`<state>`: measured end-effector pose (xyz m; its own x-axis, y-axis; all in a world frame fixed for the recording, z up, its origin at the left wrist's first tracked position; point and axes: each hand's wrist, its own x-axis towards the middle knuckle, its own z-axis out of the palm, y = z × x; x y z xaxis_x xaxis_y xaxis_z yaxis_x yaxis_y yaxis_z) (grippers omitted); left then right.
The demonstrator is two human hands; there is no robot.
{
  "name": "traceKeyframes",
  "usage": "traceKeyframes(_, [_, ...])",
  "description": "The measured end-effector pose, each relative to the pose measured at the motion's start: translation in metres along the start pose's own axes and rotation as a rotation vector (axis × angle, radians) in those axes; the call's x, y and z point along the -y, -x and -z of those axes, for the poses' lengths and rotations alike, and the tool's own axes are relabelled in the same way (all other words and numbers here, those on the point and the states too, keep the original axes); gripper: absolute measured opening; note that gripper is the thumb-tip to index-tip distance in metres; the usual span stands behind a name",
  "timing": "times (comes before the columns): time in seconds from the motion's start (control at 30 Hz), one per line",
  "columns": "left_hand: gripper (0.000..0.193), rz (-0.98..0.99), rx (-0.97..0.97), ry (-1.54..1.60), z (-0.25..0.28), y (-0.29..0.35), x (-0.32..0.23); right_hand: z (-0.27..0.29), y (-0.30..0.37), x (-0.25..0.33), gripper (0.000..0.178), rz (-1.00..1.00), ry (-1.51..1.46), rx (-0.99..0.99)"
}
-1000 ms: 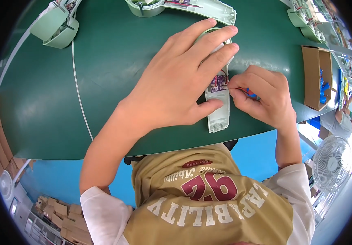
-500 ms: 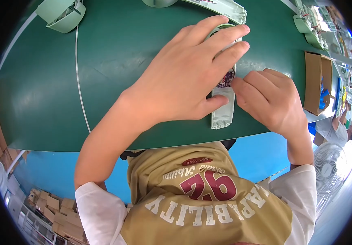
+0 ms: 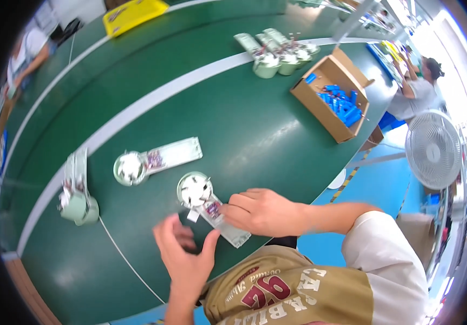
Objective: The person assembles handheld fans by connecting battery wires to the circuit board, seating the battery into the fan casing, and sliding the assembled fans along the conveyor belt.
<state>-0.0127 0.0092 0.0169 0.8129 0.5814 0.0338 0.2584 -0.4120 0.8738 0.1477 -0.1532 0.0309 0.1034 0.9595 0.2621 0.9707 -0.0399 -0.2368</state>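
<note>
A pale green device with a round white head point(image 3: 194, 189) and a long flat strip point(image 3: 228, 227) lies on the green table point(image 3: 233, 124) near its front edge. My right hand point(image 3: 263, 212) pinches the strip just below the round head, where small coloured parts sit. My left hand point(image 3: 185, 260) hovers just left of the strip with its fingers spread and holds nothing. It is not touching the device.
A second device of the same kind point(image 3: 130, 165) lies behind, a third point(image 3: 77, 203) at the left with a white cable point(image 3: 128, 262). Further off are a cardboard box of blue parts point(image 3: 333, 97), several more devices point(image 3: 279, 54), a yellow tray point(image 3: 133, 12), a white fan point(image 3: 433, 149) and two other people point(image 3: 417, 89).
My left hand has lifted off the device, which it covered before, and now hovers open to its left. The view has swung up and shows far more of the table.
</note>
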Motion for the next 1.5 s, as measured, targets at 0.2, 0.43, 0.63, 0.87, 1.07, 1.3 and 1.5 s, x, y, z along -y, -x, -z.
traceKeyframes(0.2, [0.035,0.288,0.076,0.202,-0.02,0.019,0.001,0.002,0.024,0.018,0.053,-0.328,-0.529,-0.089])
traceKeyframes(0.43, [0.025,0.196,0.098,0.183,-0.03,0.015,0.006,0.004,0.048,0.021,0.035,-0.517,-0.404,-0.076])
traceKeyframes(0.63, [0.025,0.358,0.067,0.449,-0.037,0.011,-0.016,0.02,0.039,0.05,0.026,-0.866,-0.829,-0.077])
traceKeyframes(0.87, [0.029,0.333,0.03,0.554,-0.044,0.021,-0.013,0.009,0.029,0.067,0.024,-1.014,-0.832,-0.113])
traceKeyframes(1.07, [0.032,0.327,0.034,0.611,-0.046,0.025,-0.008,0.01,0.027,0.071,0.026,-0.971,-0.787,-0.139])
traceKeyframes(1.3, [0.032,0.342,0.036,0.592,-0.048,0.026,-0.008,0.007,0.023,0.066,0.033,-0.862,-0.729,-0.156])
traceKeyframes(1.5, [0.03,0.316,0.029,0.616,-0.049,0.026,-0.005,0.0,0.018,0.068,0.035,-0.885,-0.535,-0.167])
